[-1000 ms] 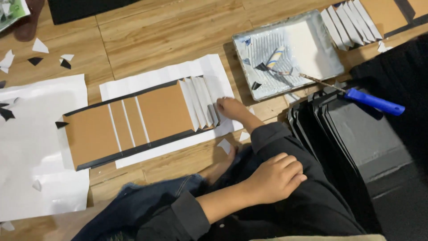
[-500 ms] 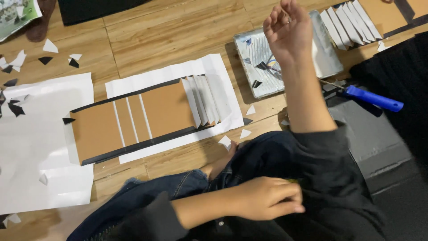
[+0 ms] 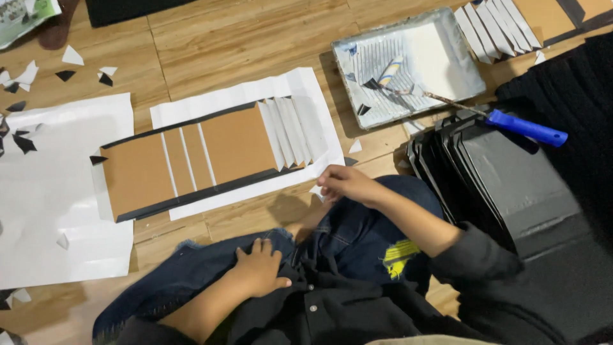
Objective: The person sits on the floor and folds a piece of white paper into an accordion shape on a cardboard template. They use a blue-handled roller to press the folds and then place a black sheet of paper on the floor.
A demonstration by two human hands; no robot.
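Pinching a paper scrap [image 3: 317, 190], right hand [image 3: 345, 185]; tray [image 3: 469, 83] holds roller [image 3: 440, 99].

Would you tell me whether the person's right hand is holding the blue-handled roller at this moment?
No, the right hand rests by the white paper's edge, while the blue-handled roller lies apart, its head in the grey tray.

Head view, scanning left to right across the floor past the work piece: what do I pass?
Large white paper sheet → brown cardboard piece with black edging → fanned white strips → right hand → metal tray → blue-handled tool.
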